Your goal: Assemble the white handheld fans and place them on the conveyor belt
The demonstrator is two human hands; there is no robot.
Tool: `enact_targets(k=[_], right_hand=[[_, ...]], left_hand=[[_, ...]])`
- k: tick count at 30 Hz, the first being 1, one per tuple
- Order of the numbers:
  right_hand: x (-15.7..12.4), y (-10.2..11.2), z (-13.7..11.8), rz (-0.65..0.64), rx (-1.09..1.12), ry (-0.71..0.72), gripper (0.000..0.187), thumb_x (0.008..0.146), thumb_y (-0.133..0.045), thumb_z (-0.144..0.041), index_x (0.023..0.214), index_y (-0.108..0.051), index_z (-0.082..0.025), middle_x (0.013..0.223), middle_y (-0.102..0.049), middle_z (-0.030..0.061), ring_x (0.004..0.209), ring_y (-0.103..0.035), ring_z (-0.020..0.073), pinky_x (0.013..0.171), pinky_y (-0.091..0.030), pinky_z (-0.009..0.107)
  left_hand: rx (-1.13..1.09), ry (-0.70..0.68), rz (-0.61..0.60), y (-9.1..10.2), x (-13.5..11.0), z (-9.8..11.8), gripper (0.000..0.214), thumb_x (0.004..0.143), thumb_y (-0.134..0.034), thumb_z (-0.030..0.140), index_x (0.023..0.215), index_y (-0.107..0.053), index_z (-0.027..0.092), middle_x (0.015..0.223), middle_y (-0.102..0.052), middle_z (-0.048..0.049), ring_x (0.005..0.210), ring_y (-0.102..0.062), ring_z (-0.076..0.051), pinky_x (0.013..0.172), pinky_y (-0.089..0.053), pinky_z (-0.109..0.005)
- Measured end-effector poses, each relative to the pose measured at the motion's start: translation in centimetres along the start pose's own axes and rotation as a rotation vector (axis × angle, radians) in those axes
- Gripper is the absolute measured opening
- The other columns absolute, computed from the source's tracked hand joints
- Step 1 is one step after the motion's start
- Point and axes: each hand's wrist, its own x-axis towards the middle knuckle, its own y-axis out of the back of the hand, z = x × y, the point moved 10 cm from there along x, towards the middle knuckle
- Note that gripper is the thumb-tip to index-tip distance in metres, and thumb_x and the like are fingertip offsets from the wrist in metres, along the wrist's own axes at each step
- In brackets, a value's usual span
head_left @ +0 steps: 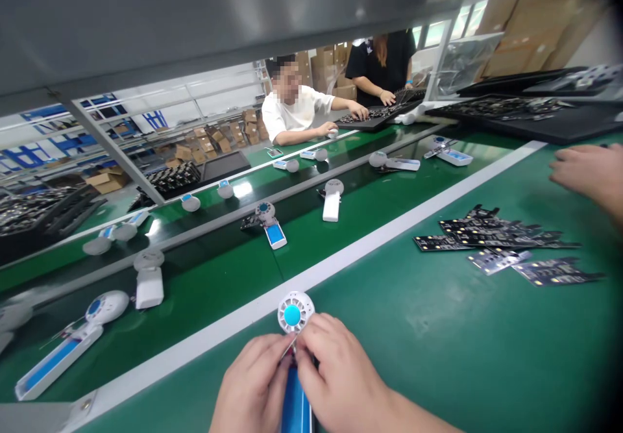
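Left grip point(253, 381): closed on the fan unit point(296, 309) from its left, fingertips pinched in at the neck, right up against the other hand's.
Right grip point(338, 358): also closed on the fan unit, thumb and fingers pinching the same neck. Small bits under there were mostly hidden, so couldn't tell which exact piece.
Fan unit: between both grips, round white head with a teal disc just beyond the fingertips, blue-lined handle running back between the hands.
Worktop point(438, 355): green, underneath both grips.
Circuit boards point(501, 235): messy overlapping pile, beyond the right grip and well over to its right.
Co-worker's hand point(588, 170): farther right than the boards, well apart from both grips.
Belt point(228, 277): ahead of the grips past a pale rail point(219, 333), with a bunch of other fans point(332, 204) on it.
Far side: white-top person point(296, 118) and black-top person point(379, 69), way beyond the grips, near a black tray point(382, 121).
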Motion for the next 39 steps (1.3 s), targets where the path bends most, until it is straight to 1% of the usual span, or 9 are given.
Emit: enact_targets(k=[4,8,10,19,22,25,29,33,39], right_hand=[[-0.1,0.0,-0.2,0.001,-0.014,0.01,0.015,0.086,-0.043,-0.011,0.075,-0.051,-0.019,0.084,-0.062,0.0048,0.079,-0.055,0.0199,0.075,-0.041,0.035],[-0.1,0.1,0.0,0.007,-0.006,-0.009,0.016,0.083,-0.045,-0.01,0.07,-0.046,-0.02,0.079,-0.06,0.0042,0.077,-0.054,0.0196,0.071,-0.041,0.033],[-0.1,0.1,0.2,0.003,0.001,-0.016,0.017,0.083,-0.045,-0.01,0.069,-0.045,-0.02,0.078,-0.059,0.0036,0.076,-0.054,0.0192,0.07,-0.04,0.033],[0.0,0.2,0.3,-0.004,0.027,-0.023,0.018,0.084,-0.045,-0.011,0.069,-0.045,-0.02,0.078,-0.06,0.003,0.074,-0.054,0.0183,0.07,-0.041,0.032],[-0.1,0.4,0.5,0.023,0.027,-0.048,0.017,0.083,-0.047,-0.01,0.069,-0.047,-0.02,0.078,-0.06,0.0032,0.075,-0.054,0.0186,0.07,-0.041,0.032],[-0.2,0.6,0.7,0.061,0.023,-0.058,0.015,0.081,-0.049,-0.01,0.07,-0.049,-0.02,0.077,-0.06,0.0032,0.075,-0.054,0.0191,0.069,-0.04,0.032],[-0.4,0.5,0.5,0.067,0.047,-0.043,0.015,0.082,-0.05,-0.01,0.071,-0.052,-0.019,0.076,-0.06,0.0029,0.074,-0.054,0.0186,0.069,-0.04,0.031],[-0.5,0.4,0.4,0.063,0.066,-0.032,0.015,0.083,-0.05,-0.01,0.072,-0.053,-0.019,0.076,-0.059,0.0032,0.074,-0.054,0.0186,0.067,-0.039,0.03],[-0.4,0.3,0.6,0.043,0.156,-0.044,0.013,0.081,-0.052,-0.009,0.074,-0.056,-0.019,0.078,-0.061,0.003,0.077,-0.057,0.0184,0.067,-0.04,0.028]], left_hand=[[0.003,-0.021,-0.011,0.1,0.1,0.4,0.037,0.093,-0.051,0.01,0.127,-0.059,0.022,0.108,-0.071,-0.0086,0.094,-0.07,-0.017,0.081,-0.06,-0.025],[-0.048,0.077,-0.026,-0.1,-0.1,-0.3,0.032,0.095,-0.052,0.014,0.125,-0.06,0.024,0.106,-0.072,-0.0071,0.092,-0.07,-0.016,0.08,-0.06,-0.023],[-0.063,0.103,-0.032,-0.3,-0.2,-0.6,0.031,0.096,-0.052,0.015,0.124,-0.06,0.025,0.106,-0.072,-0.0066,0.093,-0.07,-0.016,0.08,-0.06,-0.023],[-0.047,0.02,-0.026,-0.2,-0.1,0.0,0.034,0.094,-0.052,0.012,0.126,-0.06,0.024,0.107,-0.071,-0.0081,0.093,-0.07,-0.017,0.08,-0.06,-0.025],[-0.068,0.008,-0.026,-0.1,0.0,0.2,0.034,0.094,-0.052,0.012,0.125,-0.06,0.024,0.106,-0.071,-0.0081,0.093,-0.07,-0.018,0.08,-0.06,-0.025],[-0.128,0.082,-0.045,-0.3,-0.1,-0.4,0.032,0.095,-0.052,0.014,0.124,-0.061,0.025,0.101,-0.071,-0.0065,0.088,-0.069,-0.016,0.076,-0.059,-0.023],[-0.229,0.176,-0.075,-0.8,-0.3,-1.1,0.029,0.097,-0.051,0.016,0.121,-0.063,0.027,0.092,-0.069,-0.004,0.081,-0.068,-0.015,0.071,-0.057,-0.022],[-0.307,0.212,-0.09,-1.0,-0.4,-1.3,0.026,0.098,-0.05,0.017,0.115,-0.067,0.027,0.087,-0.066,-0.0026,0.077,-0.066,-0.014,0.069,-0.055,-0.022],[-0.411,0.287,-0.101,-1.2,-0.6,-1.7,0.022,0.098,-0.051,0.019,0.107,-0.07,0.027,0.086,-0.066,-0.0019,0.078,-0.066,-0.014,0.07,-0.054,-0.021]])
